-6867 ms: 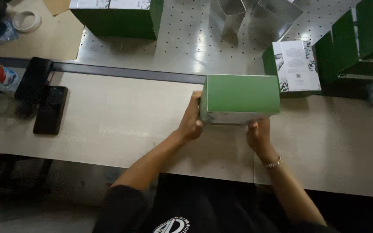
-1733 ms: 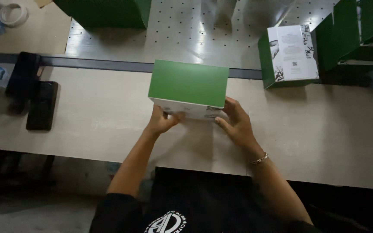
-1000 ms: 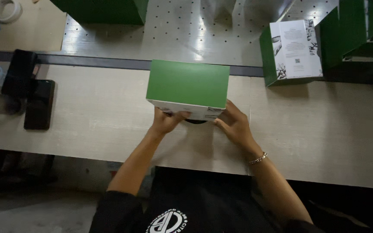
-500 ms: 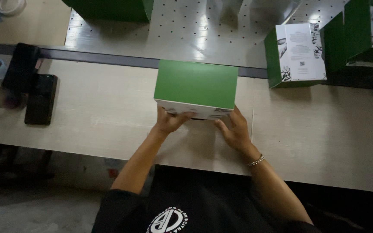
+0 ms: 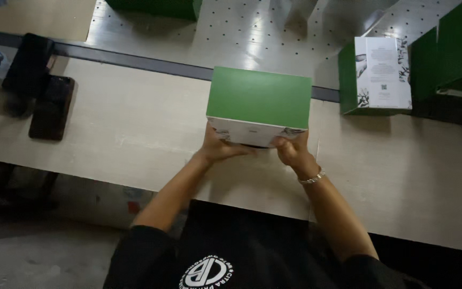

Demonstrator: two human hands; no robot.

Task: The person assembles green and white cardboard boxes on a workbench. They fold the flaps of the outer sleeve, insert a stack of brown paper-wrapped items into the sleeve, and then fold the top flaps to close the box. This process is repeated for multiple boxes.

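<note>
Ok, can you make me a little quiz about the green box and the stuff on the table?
1. True or false: both hands hold the green box.
2. Which hand wears a bracelet? A) left hand B) right hand
3. What flat dark thing lies on the table far to the person's left?

Key:
1. True; the fingers of each hand grip its near white side.
2. B
3. A black phone.
</note>
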